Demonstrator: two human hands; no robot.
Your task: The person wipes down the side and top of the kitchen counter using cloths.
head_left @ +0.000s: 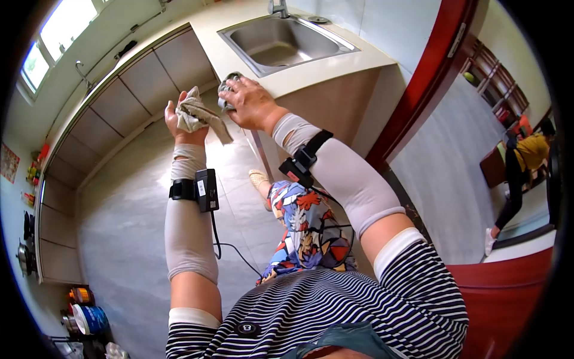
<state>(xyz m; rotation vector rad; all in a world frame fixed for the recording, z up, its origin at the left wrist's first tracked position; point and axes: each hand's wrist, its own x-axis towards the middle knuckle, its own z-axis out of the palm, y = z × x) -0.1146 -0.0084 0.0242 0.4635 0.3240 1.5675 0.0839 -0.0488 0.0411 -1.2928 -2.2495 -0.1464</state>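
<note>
My left hand (pixel 184 122) is raised above the floor, palm up, with a crumpled beige cloth (pixel 197 113) lying across it and one end hanging down on the right. My right hand (pixel 250 103) is beside it at the counter's corner, its fingers over a greyish-green cloth (pixel 228 90) that shows at the fingertips. Behind my right hand the pale countertop (pixel 311 76) holds a steel sink (pixel 281 45). The two hands are apart.
Grey cabinets (pixel 122 90) curve along the left wall. A red door frame (pixel 418 84) stands at the right. Beyond it a person in a yellow top (pixel 531 149) bends over. A blue and white bucket (pixel 91 319) sits at the lower left.
</note>
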